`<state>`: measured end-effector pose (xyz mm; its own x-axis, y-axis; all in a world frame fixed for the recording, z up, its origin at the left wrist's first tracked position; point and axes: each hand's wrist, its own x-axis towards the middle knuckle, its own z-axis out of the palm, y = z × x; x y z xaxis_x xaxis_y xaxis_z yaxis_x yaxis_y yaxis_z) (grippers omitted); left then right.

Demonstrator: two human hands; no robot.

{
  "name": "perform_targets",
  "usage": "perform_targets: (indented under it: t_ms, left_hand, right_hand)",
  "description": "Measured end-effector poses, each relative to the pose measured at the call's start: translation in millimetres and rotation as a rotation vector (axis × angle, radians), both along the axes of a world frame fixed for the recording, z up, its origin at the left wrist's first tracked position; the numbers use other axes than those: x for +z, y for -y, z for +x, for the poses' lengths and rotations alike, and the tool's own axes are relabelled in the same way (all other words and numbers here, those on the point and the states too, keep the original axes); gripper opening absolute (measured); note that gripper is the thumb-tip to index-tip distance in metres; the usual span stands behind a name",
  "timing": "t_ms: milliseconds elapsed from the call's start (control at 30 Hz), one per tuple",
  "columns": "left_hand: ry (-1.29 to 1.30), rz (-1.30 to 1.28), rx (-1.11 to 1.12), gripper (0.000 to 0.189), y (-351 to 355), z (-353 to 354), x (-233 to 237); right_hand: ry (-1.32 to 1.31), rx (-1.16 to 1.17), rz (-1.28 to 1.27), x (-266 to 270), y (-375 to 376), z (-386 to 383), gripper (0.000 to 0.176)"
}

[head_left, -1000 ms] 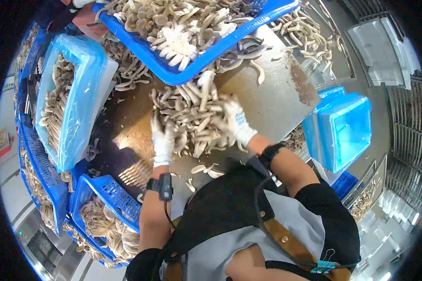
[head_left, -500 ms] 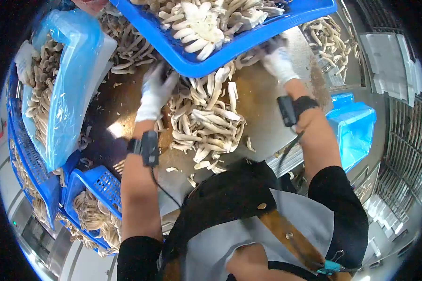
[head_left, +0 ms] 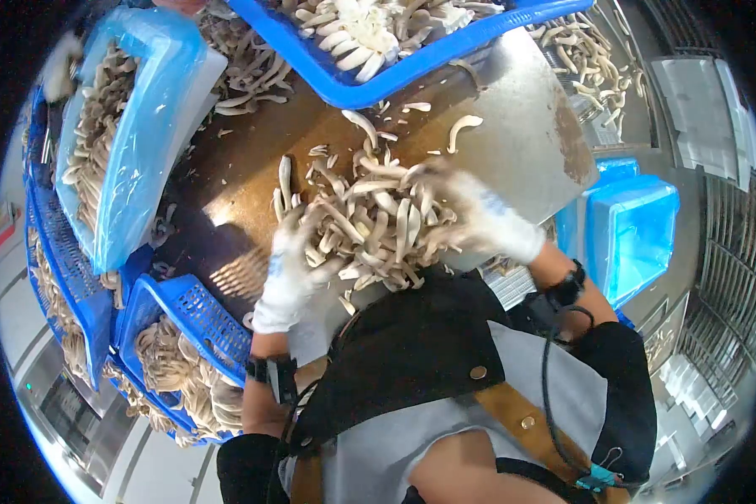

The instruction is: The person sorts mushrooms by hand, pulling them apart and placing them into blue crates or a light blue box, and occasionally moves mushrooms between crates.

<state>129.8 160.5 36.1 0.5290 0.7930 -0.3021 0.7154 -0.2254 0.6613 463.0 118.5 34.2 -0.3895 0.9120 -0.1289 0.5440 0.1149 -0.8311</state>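
Note:
A heap of loose mushrooms [head_left: 382, 218] with long pale stems and grey-brown caps lies on the metal table in front of me. My left hand [head_left: 292, 273], in a white glove, presses against the heap's left side, thumb and fingers apart. On the opposite side my right hand [head_left: 500, 220], also gloved, reaches onto the heap; its fingers are smeared by motion. Single mushrooms and scraps lie around the heap, among them a curved mushroom [head_left: 462, 130]. Just beyond stands a blue basket [head_left: 349, 94] with mushroom clusters in it.
At left, a blue-lined box [head_left: 147, 151] holds mushrooms above blue crates. Another blue basket [head_left: 202, 315] of mushrooms stands lower left. A blue-lined bin [head_left: 638, 235] is at right. More mushrooms lie at upper right [head_left: 592, 63]. Another person's gloved hand [head_left: 61, 67] shows at far left.
Both my hands have come back toward my body from beneath the far basket to the heap's sides. The heap is now nearer me and more gathered, with bare table behind it.

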Motion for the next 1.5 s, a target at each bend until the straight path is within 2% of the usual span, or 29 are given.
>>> perform_targets:
  t_ms: [67, 133, 200, 233, 300, 333, 367, 400, 467, 500, 533, 567, 633, 767, 833, 867, 900, 933, 967, 1100, 1133, 1167, 1200, 1267, 1333, 1400, 1433, 1467, 1500]
  left_hand:
    - [-0.099, 0.141, 0.104, 0.102, 22, -52, -19]
    - [-0.304, 0.117, 0.104, 0.110, 53, -83, -53]
    - [-0.467, 0.126, 0.046, 0.117, 56, -73, -53]
    - [-0.388, 0.217, 0.085, 0.117, 54, -67, -64]
    - [-0.198, 0.305, 0.122, 0.112, 38, -39, -66]
    - [-0.111, 0.269, 0.057, 0.114, 25, -30, -68]
    - [-0.059, 0.234, -0.011, 0.118, 13, -19, -71]
    - [-0.012, 0.194, -0.082, 0.122, 7, -10, -71]
    - [0.107, -0.256, 0.028, 0.127, -2, 14, -48]
    - [0.113, -0.172, -0.042, 0.127, -4, 19, -48]
    - [0.185, -0.062, -0.136, 0.124, -4, 25, -51]
    - [0.226, -0.187, -0.114, 0.121, -1, 29, -53]
    - [0.332, -0.418, 0.019, 0.110, 9, 52, -25]
    - [0.332, -0.347, 0.064, 0.097, 16, 62, -7]
    - [0.297, -0.362, 0.013, 0.095, 11, 86, 25]
    - [0.287, -0.361, -0.009, 0.094, 4, 104, 41]
    - [0.240, -0.259, -0.091, 0.092, -4, 130, 62]
    - [0.192, -0.155, -0.170, 0.090, -14, 159, 72]
    - [0.280, -0.019, -0.280, 0.085, -33, 190, 63]
    - [0.179, -0.101, -0.534, 0.054, -106, 309, 148]
    - [0.200, -0.026, -0.530, 0.062, -114, 315, 174]
    - [0.220, 0.047, -0.527, 0.072, -120, 319, 191]
    - [0.237, 0.120, -0.524, 0.081, -125, 318, 196]
    - [0.065, 0.532, -0.925, 0.046, -137, 279, 155]
    - [0.242, 0.196, -0.522, 0.048, -105, 212, 121]
    - [-0.028, 0.021, -0.306, 0.053, -62, 134, 62]
    - [-0.366, -0.197, -0.232, 0.055, -33, 119, 57]
    - [-0.270, -0.327, -0.216, 0.062, -6, 96, 22]
    - [-0.296, -0.411, -0.191, 0.068, 22, 96, 19]
  right_hand:
    - [0.153, -0.220, -0.178, 2, 22, 40, 0.089]
    - [0.391, -0.232, -0.043, -9, 50, 65, 0.098]
    - [0.540, -0.055, -0.122, -41, 75, 47, 0.100]
    - [0.614, 0.034, -0.164, -50, 86, 38, 0.100]
    - [0.473, 0.000, -0.105, -70, 90, -4, 0.101]
    - [0.439, -0.040, -0.086, -49, 76, -29, 0.096]
    - [0.239, -0.118, 0.037, -57, 71, -43, 0.093]
    - [0.235, -0.107, 0.000, -67, 63, -52, 0.092]
    - [0.175, -0.065, 0.093, -52, 47, -66, 0.092]
    - [0.126, -0.052, 0.088, -38, 38, -73, 0.093]
    - [0.078, -0.042, 0.081, -28, 32, -79, 0.093]
    - [0.029, -0.014, 0.000, -30, 33, -83, 0.094]
    - [0.008, -0.135, 0.091, -45, 40, -95, 0.088]
    - [-0.146, -0.218, 0.096, -32, 48, -94, 0.093]
    - [-0.702, -0.335, -0.232, 3, 50, -81, 0.095]
    - [-0.505, -0.317, 0.017, 0, 53, -66, 0.094]
    - [-0.288, -0.341, 0.262, -4, 56, -51, 0.094]
    - [-0.742, -0.532, -0.207, -5, 55, -32, 0.080]
    - [-0.821, -0.648, -0.242, 0, 47, -2, 0.076]
    - [-0.575, -0.815, 0.181, 52, -4, 156, 0.062]
    - [-0.853, -1.104, 0.169, 83, -15, 159, 0.059]
    - [-0.691, -1.119, 0.203, 56, -12, 209, 0.063]
    - [-0.731, -1.205, 0.197, 55, -8, 206, 0.063]
    - [-0.815, -1.379, 0.196, 55, 2, 200, 0.065]
    - [-0.482, -1.166, 0.064, 9, 33, 162, 0.051]
    - [-0.193, -0.810, 0.138, -58, 75, 116, 0.033]
    - [0.030, -0.512, -0.050, -52, 89, 77, 0.036]
    - [0.117, -0.295, -0.256, -52, 95, 41, 0.041]
    - [0.151, -0.134, -0.316, -48, 98, 7, 0.048]
